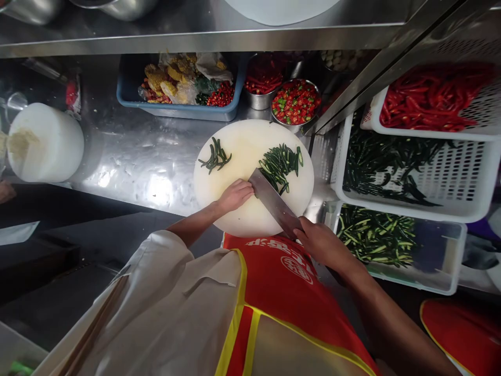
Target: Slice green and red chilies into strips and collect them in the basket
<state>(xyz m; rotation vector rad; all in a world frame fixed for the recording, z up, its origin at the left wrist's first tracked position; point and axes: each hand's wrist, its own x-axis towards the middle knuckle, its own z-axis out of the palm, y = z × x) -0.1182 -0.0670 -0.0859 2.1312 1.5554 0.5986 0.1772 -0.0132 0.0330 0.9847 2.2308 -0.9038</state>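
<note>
Two curled hands, the right hand [314, 239] gripping the knife [276, 204]: the left hand [236, 195], hold unclear, should tuck fingertips from the blade [264, 189] beside it

Chopping board [245, 146] bright; harsh glare on steel counter [129, 154]; lower left dim; frame edges stretched, soft.

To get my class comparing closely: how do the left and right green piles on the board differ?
The left pile is small; the right pile is larger. The left pile looks mostly dark green; the right pile shows pale cut faces. The left pile lies away from the knife; the right pile lies beside it. Both are green and lie on the same board.
</note>
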